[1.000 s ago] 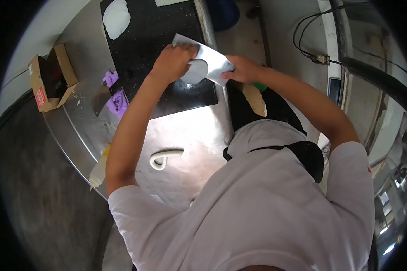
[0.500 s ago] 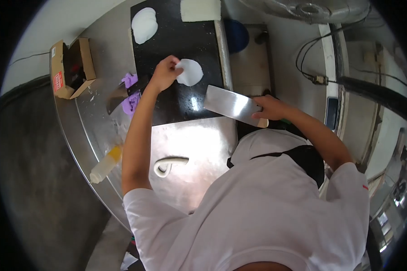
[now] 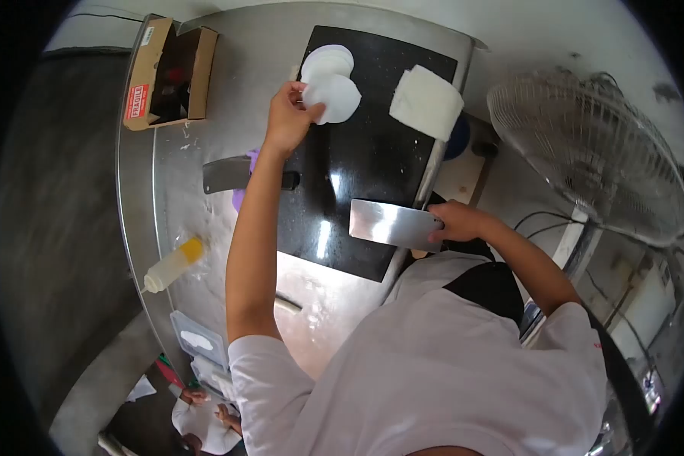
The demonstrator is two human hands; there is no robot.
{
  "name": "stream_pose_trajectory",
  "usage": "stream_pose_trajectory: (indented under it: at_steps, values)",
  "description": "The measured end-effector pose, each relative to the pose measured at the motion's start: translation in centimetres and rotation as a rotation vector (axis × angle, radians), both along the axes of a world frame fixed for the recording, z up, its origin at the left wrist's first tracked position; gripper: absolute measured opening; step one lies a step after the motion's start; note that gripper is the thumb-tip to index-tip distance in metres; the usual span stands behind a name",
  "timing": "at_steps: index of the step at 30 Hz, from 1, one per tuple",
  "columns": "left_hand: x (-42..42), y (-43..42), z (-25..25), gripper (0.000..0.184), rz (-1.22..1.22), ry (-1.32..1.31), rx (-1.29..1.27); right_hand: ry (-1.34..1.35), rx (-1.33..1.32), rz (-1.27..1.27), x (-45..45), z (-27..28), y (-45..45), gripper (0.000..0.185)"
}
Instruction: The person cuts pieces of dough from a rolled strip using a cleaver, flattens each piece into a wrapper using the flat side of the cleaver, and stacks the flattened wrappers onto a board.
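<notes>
A thin white disc (image 3: 334,99), roughly round, is pinched at its left edge between the fingers of the left hand (image 3: 305,104), over the far end of a glossy black board (image 3: 357,152). It overlaps the near side of a white pile (image 3: 328,58) of similar rounds; how many rounds lie in the pile cannot be told. The right hand (image 3: 442,222) has its fingers closed on one end of a broad metal blade (image 3: 387,223), held above the board's near right part.

Right of the pile, one folded white cloth (image 3: 425,103) lies on the board, reaching its right edge. On the left, one cleaver (image 3: 232,175) lies with its handle on the board, purple cloth (image 3: 239,199) beside it, partly hidden by the left forearm.

The board, dotted with white specks, rests on a shiny metal bench (image 3: 243,99). The bench also bears one open cardboard box (image 3: 162,76) marked "FRAGILE", one squeeze bottle (image 3: 175,263) with a yellow part, one visible pale strip (image 3: 287,304), partly covered by the arm, and a clear container (image 3: 199,338) with something white inside.

Around it are one large wire fan (image 3: 589,152) at right, a blue round object (image 3: 457,138) beyond the board, pale walls, and one other person (image 3: 205,422) at lower left, two hands visible.
</notes>
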State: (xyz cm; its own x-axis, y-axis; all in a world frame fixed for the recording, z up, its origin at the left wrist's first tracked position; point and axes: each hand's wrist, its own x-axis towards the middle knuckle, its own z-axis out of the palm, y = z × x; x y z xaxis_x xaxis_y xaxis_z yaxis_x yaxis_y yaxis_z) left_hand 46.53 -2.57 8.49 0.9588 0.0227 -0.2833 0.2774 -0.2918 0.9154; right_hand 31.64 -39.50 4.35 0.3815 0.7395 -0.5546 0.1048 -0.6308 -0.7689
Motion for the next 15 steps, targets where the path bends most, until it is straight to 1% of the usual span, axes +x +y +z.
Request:
stream_pose_trajectory:
  at_steps: [1,3,4,6,7,9,10,11,13,14,15]
  values:
    - [0.5,0.7,-0.9,0.047,0.012,0.015,0.008,-0.016,-0.015,0.048,1.2,-0.1,0.0,0.045]
    - [1.4,2.1,-2.5,0.054,0.097,0.127,0.529,-0.018,-0.020,0.095,3.9,0.2,-0.1,0.047]
    - [2.0,2.2,-2.6,0.054,0.107,0.128,0.531,0.013,-0.026,0.070,5.3,0.6,-0.2,0.046]
    - [2.6,2.4,-2.7,0.061,0.063,0.013,0.904,0.044,-0.027,0.048,7.1,1.0,-0.5,0.046]
    - [3.4,2.5,-3.1,0.061,0.069,0.013,0.909,0.011,-0.041,0.034,7.7,1.1,-0.6,0.046]
    - [5.9,2.6,-4.5,0.068,0.072,-0.247,0.667,-0.030,-0.053,0.029,8.7,1.0,-0.8,0.046]
    - [6.9,2.1,-4.6,0.075,0.031,-0.256,0.644,-0.024,-0.055,0.009,8.9,0.6,-0.9,0.047]
    - [7.6,1.6,-4.8,0.075,0.042,-0.261,0.645,-0.017,-0.059,-0.011,9.0,0.2,-1.0,0.048]
    - [8.6,0.7,-4.8,0.078,-0.126,-0.155,0.713,-0.041,-0.053,-0.004,9.2,-0.2,-1.1,0.048]
    - [8.9,0.3,-4.6,0.083,-0.114,-0.156,0.765,-0.060,-0.047,-0.008,9.2,-0.3,-1.2,0.049]
    - [9.2,0.0,-4.4,0.083,-0.109,-0.160,0.767,-0.066,-0.046,-0.005,9.3,-0.3,-1.3,0.049]
